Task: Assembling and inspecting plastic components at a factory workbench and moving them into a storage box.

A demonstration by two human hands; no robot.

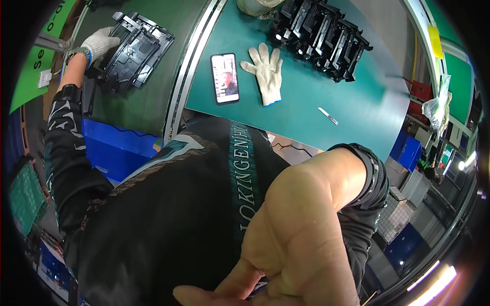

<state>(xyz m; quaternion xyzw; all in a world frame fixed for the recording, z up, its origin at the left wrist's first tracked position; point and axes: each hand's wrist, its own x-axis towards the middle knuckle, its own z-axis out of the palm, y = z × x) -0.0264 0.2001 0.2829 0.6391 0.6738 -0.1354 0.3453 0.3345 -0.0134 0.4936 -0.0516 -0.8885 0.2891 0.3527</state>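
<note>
My left hand (100, 45), in a white knit glove, reaches to the far left. Its fingers close on the left edge of a black plastic housing (137, 51), which sits tilted on the green conveyor belt (168, 23). My right hand (301, 250) is bare and raised very close to the camera. One digit stretches out leftward at the lower edge, while its other fingers run out of the picture. An empty white glove (266, 74) lies flat on the green table (301, 115), beside a phone (225, 79) with its screen lit.
Several similar black plastic parts (321, 38) stand in a row at the table's back. A small blade-like tool (327, 116) lies near the right side. A plastic-wrapped item (258, 7) stands at the far edge. Metal rails (191, 56) separate belt and table. Blue bins (115, 148) sit below.
</note>
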